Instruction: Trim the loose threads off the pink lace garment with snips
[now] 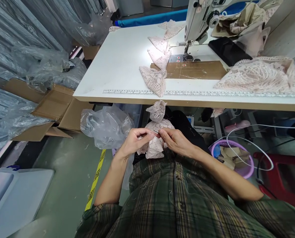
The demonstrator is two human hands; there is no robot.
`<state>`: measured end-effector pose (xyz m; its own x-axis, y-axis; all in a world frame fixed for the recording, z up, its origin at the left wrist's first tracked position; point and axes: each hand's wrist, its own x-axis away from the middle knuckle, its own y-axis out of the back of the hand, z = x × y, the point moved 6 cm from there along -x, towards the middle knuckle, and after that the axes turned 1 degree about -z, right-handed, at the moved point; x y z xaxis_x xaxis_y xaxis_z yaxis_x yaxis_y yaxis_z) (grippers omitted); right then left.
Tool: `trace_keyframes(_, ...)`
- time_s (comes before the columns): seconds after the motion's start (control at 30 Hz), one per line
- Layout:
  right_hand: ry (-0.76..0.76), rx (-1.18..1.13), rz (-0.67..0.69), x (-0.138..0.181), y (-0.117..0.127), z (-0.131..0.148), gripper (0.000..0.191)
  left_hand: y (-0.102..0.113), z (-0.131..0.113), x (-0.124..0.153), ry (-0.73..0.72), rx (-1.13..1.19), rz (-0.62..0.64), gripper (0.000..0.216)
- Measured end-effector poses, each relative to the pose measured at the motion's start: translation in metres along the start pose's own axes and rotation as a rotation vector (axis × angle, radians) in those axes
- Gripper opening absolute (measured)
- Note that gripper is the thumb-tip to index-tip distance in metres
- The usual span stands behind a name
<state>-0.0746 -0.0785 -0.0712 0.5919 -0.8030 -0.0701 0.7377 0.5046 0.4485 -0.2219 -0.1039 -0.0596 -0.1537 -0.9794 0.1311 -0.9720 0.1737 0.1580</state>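
A chain of pale pink lace pieces point(154, 79) runs down over the front edge of the sewing table and hangs towards my lap. The lower lace pieces point(155, 148) are bunched between my two hands, over my lap. My left hand point(140, 141) is closed, thumb and forefinger pinching the lace from the left. From the right, my right hand point(176, 141) pinches it too, its fingertips almost meeting the left ones. Something small and thin shows between the fingertips, too small to make out.
The sewing machine point(199, 23) stands on the white table point(107, 66), with a printed ruler along its edge. More lace point(263, 76) and a black phone-like slab point(229, 51) lie right. Below are a purple basket point(250, 167), plastic bag point(107, 125) and cardboard box point(55, 105).
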Motion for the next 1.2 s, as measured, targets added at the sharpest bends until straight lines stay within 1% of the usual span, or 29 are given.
trace_keyframes(0.13,0.038,0.157,-0.023,-0.001,0.000,0.002,0.046,0.000,0.000,-0.001,0.020,-0.054,0.001,0.034)
trace_keyframes(0.2,0.028,0.179,-0.047,-0.003,-0.001,0.000,0.045,-0.001,0.001,-0.002,0.030,-0.057,0.004,0.035)
trace_keyframes(0.3,-0.025,0.065,-0.056,-0.001,-0.006,-0.007,0.039,-0.001,0.004,-0.002,0.049,-0.040,-0.012,0.032)
trace_keyframes(0.37,-0.073,-0.055,-0.012,0.005,-0.014,-0.011,0.037,0.000,0.005,-0.002,0.049,-0.032,-0.019,0.032)
trace_keyframes(0.4,-0.090,-0.113,0.013,0.008,-0.018,-0.013,0.037,0.000,0.004,-0.002,0.050,-0.039,-0.002,0.032)
trace_keyframes(0.43,-0.099,-0.167,0.028,0.012,-0.020,-0.014,0.037,0.000,0.005,-0.001,0.053,-0.054,0.036,0.031)
trace_keyframes(0.47,-0.100,-0.211,0.028,0.015,-0.020,-0.015,0.036,-0.001,0.005,-0.001,0.058,-0.081,0.100,0.031)
trace_keyframes(0.57,-0.090,-0.276,-0.020,0.024,-0.009,-0.023,0.034,-0.003,0.011,0.000,0.065,-0.219,0.343,0.026)
trace_keyframes(0.6,-0.090,-0.272,-0.048,0.026,-0.003,-0.028,0.033,-0.001,0.014,-0.002,0.061,-0.273,0.391,0.027)
trace_keyframes(0.63,-0.092,-0.254,-0.081,0.027,0.004,-0.034,0.032,0.004,0.018,-0.005,0.059,-0.323,0.403,0.029)
trace_keyframes(0.67,-0.095,-0.220,-0.119,0.028,0.011,-0.041,0.032,0.010,0.022,-0.010,0.059,-0.359,0.375,0.030)
trace_keyframes(0.7,-0.101,-0.167,-0.156,0.028,0.017,-0.048,0.032,0.018,0.026,-0.016,0.059,-0.382,0.307,0.028)
trace_keyframes(0.77,-0.122,-0.009,-0.234,0.028,0.029,-0.060,0.030,0.036,0.031,-0.027,0.050,-0.393,0.109,0.023)
trace_keyframes(0.83,-0.141,0.153,-0.317,0.026,0.037,-0.068,0.031,0.052,0.033,-0.031,0.039,-0.353,-0.073,0.028)
trace_keyframes(0.87,-0.134,0.200,-0.351,0.025,0.040,-0.068,0.033,0.056,0.032,-0.030,0.040,-0.310,-0.117,0.030)
trace_keyframes(0.9,-0.114,0.207,-0.374,0.023,0.041,-0.066,0.034,0.057,0.031,-0.028,0.045,-0.254,-0.130,0.030)
trace_keyframes(0.93,-0.086,0.171,-0.382,0.021,0.039,-0.062,0.036,0.055,0.028,-0.025,0.056,-0.192,-0.118,0.031)
trace_keyframes(1.0,-0.044,-0.019,-0.335,0.016,0.029,-0.052,0.042,0.044,0.020,-0.017,0.082,-0.072,-0.044,0.034)
trace_keyframes(1.07,-0.063,-0.293,-0.224,0.012,0.012,-0.040,0.059,0.028,0.009,-0.007,0.097,0.027,0.047,0.037)
trace_keyframes(1.1,-0.096,-0.423,-0.142,0.011,0.001,-0.035,0.069,0.020,0.005,-0.001,0.092,0.076,0.083,0.036)
trace_keyframes(1.13,-0.135,-0.522,-0.035,0.013,-0.011,-0.029,0.074,0.012,0.001,0.005,0.080,0.126,0.110,0.034)
trace_keyframes(1.17,-0.175,-0.582,0.091,0.017,-0.023,-0.023,0.072,0.005,-0.001,0.011,0.060,0.168,0.125,0.032)
trace_keyframes(1.2,-0.209,-0.608,0.212,0.023,-0.033,-0.018,0.064,0.000,-0.002,0.017,0.041,0.191,0.136,0.030)
